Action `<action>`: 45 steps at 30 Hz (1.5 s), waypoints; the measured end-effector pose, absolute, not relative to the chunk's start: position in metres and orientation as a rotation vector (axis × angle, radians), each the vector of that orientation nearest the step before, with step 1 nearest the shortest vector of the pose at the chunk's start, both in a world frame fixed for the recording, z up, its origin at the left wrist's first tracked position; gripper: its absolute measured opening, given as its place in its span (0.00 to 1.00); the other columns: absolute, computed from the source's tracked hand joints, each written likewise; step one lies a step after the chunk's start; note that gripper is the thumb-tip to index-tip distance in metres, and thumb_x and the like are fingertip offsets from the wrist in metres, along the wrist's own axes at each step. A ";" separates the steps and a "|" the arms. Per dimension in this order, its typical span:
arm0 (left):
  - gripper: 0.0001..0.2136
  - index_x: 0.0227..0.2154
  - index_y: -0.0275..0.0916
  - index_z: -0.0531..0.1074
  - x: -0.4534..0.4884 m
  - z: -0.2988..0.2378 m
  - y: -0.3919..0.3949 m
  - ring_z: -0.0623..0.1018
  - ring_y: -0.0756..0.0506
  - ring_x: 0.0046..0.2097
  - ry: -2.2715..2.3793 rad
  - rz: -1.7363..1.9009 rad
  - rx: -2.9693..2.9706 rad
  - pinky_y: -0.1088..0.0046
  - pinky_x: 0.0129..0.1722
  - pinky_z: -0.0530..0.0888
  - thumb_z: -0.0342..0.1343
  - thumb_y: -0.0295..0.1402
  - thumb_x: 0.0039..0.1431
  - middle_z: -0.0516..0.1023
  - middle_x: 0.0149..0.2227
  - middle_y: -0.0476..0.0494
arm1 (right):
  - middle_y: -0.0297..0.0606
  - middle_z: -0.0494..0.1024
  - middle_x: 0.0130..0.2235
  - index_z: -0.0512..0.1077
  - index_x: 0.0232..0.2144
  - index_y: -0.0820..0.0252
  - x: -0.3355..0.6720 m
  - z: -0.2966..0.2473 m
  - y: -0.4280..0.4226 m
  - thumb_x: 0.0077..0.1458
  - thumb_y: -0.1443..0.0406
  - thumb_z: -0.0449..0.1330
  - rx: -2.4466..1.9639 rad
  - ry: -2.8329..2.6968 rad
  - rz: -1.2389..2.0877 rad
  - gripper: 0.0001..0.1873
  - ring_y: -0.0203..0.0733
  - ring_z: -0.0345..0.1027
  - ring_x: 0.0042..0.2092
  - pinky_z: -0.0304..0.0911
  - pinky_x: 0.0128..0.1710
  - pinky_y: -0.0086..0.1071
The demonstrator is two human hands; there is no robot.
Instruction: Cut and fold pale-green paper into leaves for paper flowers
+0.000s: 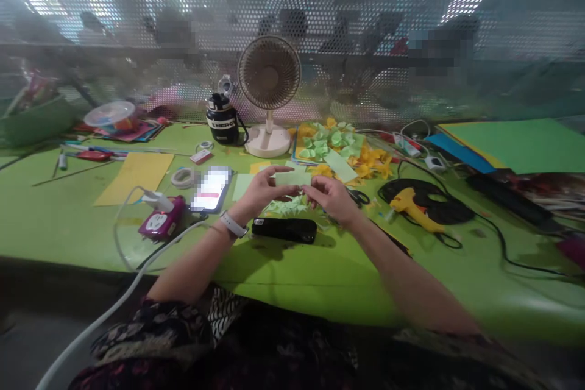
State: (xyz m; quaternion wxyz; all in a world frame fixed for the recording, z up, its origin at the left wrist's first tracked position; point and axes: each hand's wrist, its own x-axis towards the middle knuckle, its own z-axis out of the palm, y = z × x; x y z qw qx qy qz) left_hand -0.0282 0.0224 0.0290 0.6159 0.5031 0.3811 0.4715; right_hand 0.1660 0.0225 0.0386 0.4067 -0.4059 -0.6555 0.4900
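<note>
Pale-green paper (293, 178) by left grip (265, 189), partly hidden; right grip (329, 198) contents indistinct.

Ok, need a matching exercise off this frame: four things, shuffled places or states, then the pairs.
1. Pale green paper piece
2. Glue gun
3. Fan
4. Purple power adapter

A. Lying across a black pad
B. White plug in it
C. Seen between the left hand and right hand
D. Just right of the bottle

Pairs: 1-C; 2-A; 3-D; 4-B

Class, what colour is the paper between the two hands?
The paper is pale green; it shows best in the head view.
</note>
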 end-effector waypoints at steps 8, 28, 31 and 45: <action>0.26 0.49 0.34 0.68 -0.048 0.032 0.037 0.83 0.45 0.37 0.909 1.252 1.072 0.69 0.40 0.78 0.70 0.32 0.48 0.83 0.35 0.40 | 0.30 0.72 0.20 0.67 0.20 0.59 0.175 0.045 0.031 0.40 0.49 0.70 -1.083 -1.319 1.187 0.22 0.29 0.61 0.18 0.54 0.18 0.25; 0.17 0.25 0.33 0.71 -0.035 0.031 0.027 0.78 0.51 0.27 0.745 0.932 0.930 0.71 0.35 0.78 0.72 0.39 0.42 0.75 0.22 0.48 | 0.39 0.71 0.57 0.79 0.44 0.45 0.183 0.037 0.028 0.56 0.64 0.63 -0.686 -2.099 0.616 0.13 0.49 0.64 0.59 0.65 0.54 0.45; 0.18 0.24 0.33 0.71 -0.033 0.028 0.026 0.77 0.53 0.25 0.750 0.897 0.969 0.73 0.34 0.77 0.73 0.40 0.40 0.74 0.21 0.51 | 0.37 0.72 0.57 0.81 0.39 0.44 0.181 0.035 0.025 0.59 0.64 0.61 -0.633 -2.153 0.514 0.10 0.49 0.63 0.59 0.65 0.55 0.47; 0.16 0.34 0.31 0.78 -0.026 0.026 0.020 0.83 0.44 0.38 0.704 0.929 1.169 0.67 0.42 0.78 0.69 0.40 0.47 0.83 0.34 0.37 | 0.35 0.77 0.29 0.73 0.30 0.57 0.165 0.025 0.019 0.50 0.49 0.66 -1.042 -1.654 0.882 0.18 0.40 0.70 0.30 0.68 0.32 0.34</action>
